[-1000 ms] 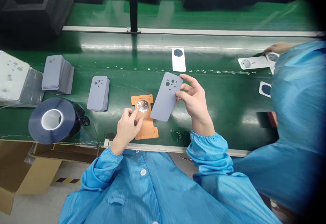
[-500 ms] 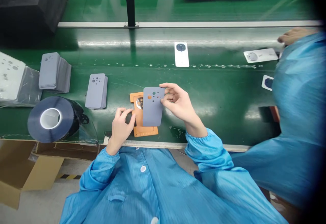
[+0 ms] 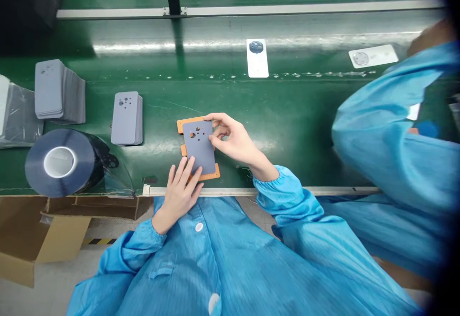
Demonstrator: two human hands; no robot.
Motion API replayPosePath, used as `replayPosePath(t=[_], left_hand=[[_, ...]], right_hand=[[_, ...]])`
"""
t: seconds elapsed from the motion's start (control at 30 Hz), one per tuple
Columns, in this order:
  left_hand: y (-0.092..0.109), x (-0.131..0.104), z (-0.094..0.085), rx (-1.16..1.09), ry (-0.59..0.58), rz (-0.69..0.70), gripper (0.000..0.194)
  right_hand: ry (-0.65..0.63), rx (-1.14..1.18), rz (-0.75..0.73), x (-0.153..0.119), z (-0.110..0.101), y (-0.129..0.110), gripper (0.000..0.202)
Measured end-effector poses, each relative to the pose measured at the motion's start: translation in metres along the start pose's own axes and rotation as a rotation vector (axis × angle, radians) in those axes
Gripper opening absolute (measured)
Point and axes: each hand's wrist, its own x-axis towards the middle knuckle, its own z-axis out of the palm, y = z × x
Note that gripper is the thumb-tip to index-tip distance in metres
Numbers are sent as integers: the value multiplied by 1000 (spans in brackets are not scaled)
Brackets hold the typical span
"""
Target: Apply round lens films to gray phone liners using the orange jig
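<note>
A grey phone back panel [image 3: 200, 151] with several camera holes lies over an orange fixture [image 3: 189, 123], hiding most of it. The fixture's corners and a left tab show around the panel. My right hand [image 3: 232, 139] pinches the panel at its upper right edge with thumb and fingers. At the lower left, my left hand [image 3: 181, 189] has its fingers spread, and their tips rest on the panel's bottom part. Whether the panel sits fully flat in the fixture I cannot tell.
On the left stand a short stack of grey panels [image 3: 125, 119], a taller stack [image 3: 50, 91] and a film roll [image 3: 34, 165]. A white phone panel [image 3: 258, 64] lies farther back, another white panel [image 3: 377, 56] at right. A co-worker's blue sleeve [image 3: 381, 110] reaches over the table's right side.
The grey panel has moved left and now covers the fixture's middle. My left hand has gone from the fixture's left edge to spread fingers on the panel. My right hand still pinches it.
</note>
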Motion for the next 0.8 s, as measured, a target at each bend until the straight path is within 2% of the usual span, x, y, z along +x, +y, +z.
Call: replayPosePath(t=[0.23, 0.43, 0.6, 0.8], left_hand=[[-5, 2, 0, 24, -9, 29, 49], [-8, 1, 5, 11, -17, 63, 46], [-9, 0, 6, -1, -14, 45, 47], [-7, 3, 3, 4, -17, 47, 45]], right_hand=[[-21, -100, -28, 2, 2, 3, 47], [6, -325, -139, 3, 5, 11, 46], [-17, -504, -106, 7, 9, 23, 55], [-60, -598, -54, 14, 10, 29, 64]])
